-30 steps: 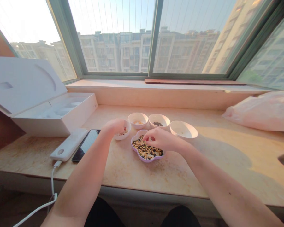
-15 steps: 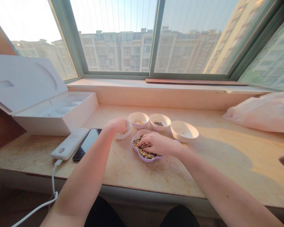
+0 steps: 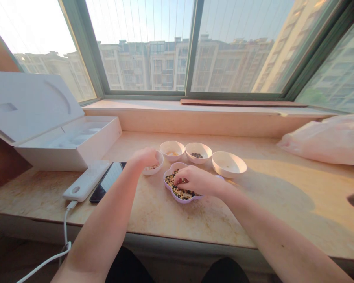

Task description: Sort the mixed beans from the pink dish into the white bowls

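Mixed beans [image 3: 177,185] in a purple flower-shaped dish [image 3: 180,201], centre of the marble windowsill [image 3: 194,224]; right hand [image 3: 199,181], fingers [image 3: 179,181] bunched down among beans, grip unclear; left hand [image 3: 144,158], curled, over small white bowl [image 3: 157,168] to the left, hold unclear.

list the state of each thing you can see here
left hand, curled over the small white bowl
small white bowl, a few beans inside
right hand, fingers down among the mixed beans
purple flower-shaped dish, full of mixed beans
far right white bowl, nearly bare
white box, lid open
smartphone, lying flat, screen dark
power bank, cable plugged in
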Demonstrator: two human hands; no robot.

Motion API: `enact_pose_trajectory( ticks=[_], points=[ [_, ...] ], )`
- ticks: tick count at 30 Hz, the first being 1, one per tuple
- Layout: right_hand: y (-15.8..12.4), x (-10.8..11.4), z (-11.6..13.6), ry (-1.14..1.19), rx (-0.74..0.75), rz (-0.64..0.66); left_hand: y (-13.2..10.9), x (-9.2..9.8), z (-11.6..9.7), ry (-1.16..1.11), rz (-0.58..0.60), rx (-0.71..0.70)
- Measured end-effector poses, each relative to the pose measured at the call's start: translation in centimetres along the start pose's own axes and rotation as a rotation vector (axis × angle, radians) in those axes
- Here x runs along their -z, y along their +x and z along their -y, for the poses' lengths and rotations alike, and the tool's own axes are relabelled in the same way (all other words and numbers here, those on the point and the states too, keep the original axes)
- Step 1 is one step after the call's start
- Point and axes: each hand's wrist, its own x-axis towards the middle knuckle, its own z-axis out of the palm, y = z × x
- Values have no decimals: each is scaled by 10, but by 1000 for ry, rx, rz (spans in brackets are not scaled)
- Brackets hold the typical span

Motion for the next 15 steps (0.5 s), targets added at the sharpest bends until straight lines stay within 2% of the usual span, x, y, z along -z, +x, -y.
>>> enact_pose_trajectory(
  ticks=[9,15],
  points=[
    [-2,10,7,-82,-10,-5,-1,2,1,-13,1,13],
    [-1,12,3,-22,-30,-68,-5,5,-2,3,-28,16]
  ],
)
